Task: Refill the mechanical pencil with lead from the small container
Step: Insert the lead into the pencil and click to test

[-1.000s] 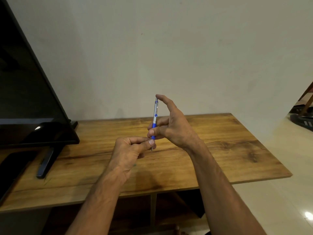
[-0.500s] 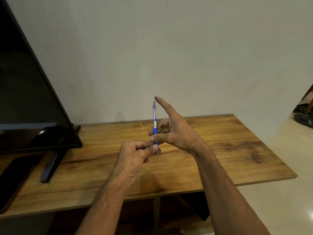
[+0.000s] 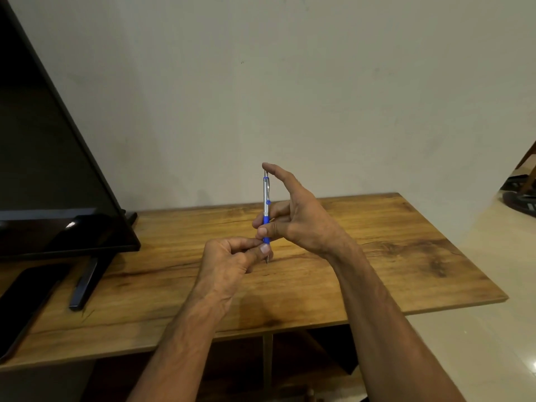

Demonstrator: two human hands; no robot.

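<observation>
Wood table (image 3: 406, 256) lies under the upright pencil (image 3: 265, 204): r. hand (image 3: 295, 219) pinches its blue grip w/ index capping the top, prob. to click, l. hand (image 3: 229, 262) pinches near the tip w/ curled fingers, to steady.

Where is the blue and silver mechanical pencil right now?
The blue and silver mechanical pencil stands upright at the centre of the head view, above the wooden table, held by the right hand, with the left hand pinching near its tip.
</observation>
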